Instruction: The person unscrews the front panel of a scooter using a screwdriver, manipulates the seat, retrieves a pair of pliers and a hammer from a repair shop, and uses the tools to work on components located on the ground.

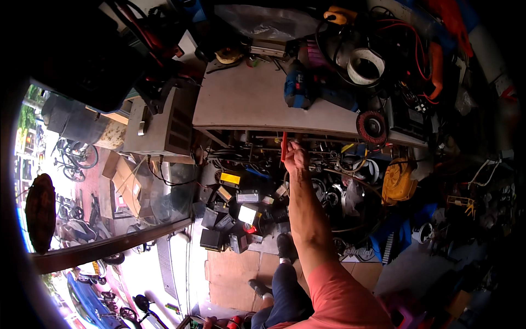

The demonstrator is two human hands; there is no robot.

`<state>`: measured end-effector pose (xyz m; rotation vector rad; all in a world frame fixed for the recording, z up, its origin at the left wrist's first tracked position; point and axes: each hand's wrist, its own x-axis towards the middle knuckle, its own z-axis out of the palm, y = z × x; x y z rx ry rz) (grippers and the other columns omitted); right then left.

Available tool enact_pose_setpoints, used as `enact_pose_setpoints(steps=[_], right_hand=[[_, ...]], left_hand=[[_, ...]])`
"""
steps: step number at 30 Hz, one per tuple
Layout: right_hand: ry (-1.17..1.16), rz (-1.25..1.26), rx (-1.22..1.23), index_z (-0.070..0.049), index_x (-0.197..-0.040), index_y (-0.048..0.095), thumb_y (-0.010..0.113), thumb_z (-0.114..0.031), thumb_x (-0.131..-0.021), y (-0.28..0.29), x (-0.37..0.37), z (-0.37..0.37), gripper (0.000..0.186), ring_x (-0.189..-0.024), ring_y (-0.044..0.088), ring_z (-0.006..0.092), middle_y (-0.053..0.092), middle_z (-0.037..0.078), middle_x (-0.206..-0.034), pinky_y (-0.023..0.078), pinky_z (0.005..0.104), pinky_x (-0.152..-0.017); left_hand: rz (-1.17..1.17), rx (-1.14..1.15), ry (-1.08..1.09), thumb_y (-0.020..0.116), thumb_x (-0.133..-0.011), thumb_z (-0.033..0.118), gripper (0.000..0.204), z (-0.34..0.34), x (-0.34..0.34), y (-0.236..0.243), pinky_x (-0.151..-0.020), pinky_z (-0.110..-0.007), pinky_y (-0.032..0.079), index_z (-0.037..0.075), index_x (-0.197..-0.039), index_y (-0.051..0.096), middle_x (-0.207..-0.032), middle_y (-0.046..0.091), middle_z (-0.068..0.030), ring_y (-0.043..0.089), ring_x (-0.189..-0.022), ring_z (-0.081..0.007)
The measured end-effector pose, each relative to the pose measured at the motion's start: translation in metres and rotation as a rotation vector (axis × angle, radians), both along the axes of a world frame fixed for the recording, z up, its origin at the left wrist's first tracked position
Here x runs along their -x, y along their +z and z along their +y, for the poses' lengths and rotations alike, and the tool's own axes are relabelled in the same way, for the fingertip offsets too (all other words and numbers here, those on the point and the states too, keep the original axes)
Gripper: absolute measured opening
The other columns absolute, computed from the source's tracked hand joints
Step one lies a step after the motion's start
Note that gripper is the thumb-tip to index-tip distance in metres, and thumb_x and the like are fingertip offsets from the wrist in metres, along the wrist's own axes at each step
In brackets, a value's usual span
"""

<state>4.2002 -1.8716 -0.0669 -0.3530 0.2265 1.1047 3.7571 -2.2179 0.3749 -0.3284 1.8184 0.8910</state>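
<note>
Far left: parked bicycles [76, 156] are standing outside beyond the glass shopfront, well apart from the work.
Floor, lower left: flat brown cardboard sheets [233, 274] are lying beside the person's dark shoes [285, 247].
Left hand: a small part of a hand [209, 322] is showing at the bottom edge near a red-topped object; I cannot tell whether it is closed or what it is holding.
Under-bench pile: dark rectangular battery-like blocks [233, 216] are sitting stacked below the grey bench [241, 101].
Thing in hand: a slim red-handled tool, probably a screwdriver [284, 145], is standing nearly upright at the bench's front edge.
Right hand: the right hand [296, 156], on an outstretched bare arm in a salmon sleeve, is closing its fingers around the tool's lower end.
Bench top: a blue power drill [298, 88] is lying right of centre; a white roll of tape [366, 66] and a red-brown abrasive disc [371, 126] are resting further right.
Step, as I judge it: the tool is being taken from, or set at, the shelf edge under the bench.
Next move: it is calling for a steady grip and a clean path clear of the hanging cables [329, 156].
</note>
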Motion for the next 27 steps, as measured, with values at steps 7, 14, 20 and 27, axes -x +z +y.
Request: enact_pose_setpoints(steps=[7,14,20,27], right_hand=[[0.27,-0.21,0.488,-0.008,-0.117,0.061,0.053,-0.011,-0.099,0.069,0.019,-0.045,0.02,-0.104,0.07,0.0257,0.072,0.011,-0.109,0.057,0.0406,-0.091],[0.921,-0.665,0.551,-0.008,-0.085,0.068,0.063,-0.021,-0.094,0.163,0.168,-0.202,0.017,-0.07,0.064,0.0114,0.071,0.003,-0.083,0.049,0.0247,-0.059],[1.514,-0.664,0.011,-0.003,-0.126,0.062,0.065,-0.04,-0.101,0.315,0.247,-0.305,0.044,-0.087,0.068,0.0123,0.072,0.007,-0.102,0.054,0.0287,-0.076],[1.415,-1.002,0.05,0.002,-0.118,0.064,0.071,-0.029,-0.096,0.367,0.251,-0.322,0.039,-0.069,0.067,0.0151,0.072,0.01,-0.084,0.052,0.0308,-0.061]], left_hand=[[0.023,0.029,-0.077,0.058,-0.103,0.022,0.018,0.029,-0.031,0.027,-0.055,-0.032,0.052,0.008,-0.095,0.066,-0.071,0.059,-0.0005,0.05,-0.055,-0.0117],[0.078,-0.055,-0.136,0.061,-0.102,0.017,0.018,0.024,-0.032,-0.004,-0.043,-0.024,0.037,0.001,-0.098,0.068,-0.068,0.058,-0.0018,0.044,-0.048,-0.0084],[-0.063,-0.188,-0.536,0.06,-0.1,0.025,0.022,0.022,-0.009,-0.038,-0.041,-0.024,0.032,0.007,-0.09,0.066,-0.061,0.053,0.0016,0.041,-0.045,-0.0055],[-0.288,-0.459,-0.505,0.055,-0.1,0.022,0.026,0.024,0.003,-0.047,-0.054,-0.021,0.043,0.0,-0.106,0.068,-0.082,0.066,-0.0037,0.058,-0.065,-0.0098]])
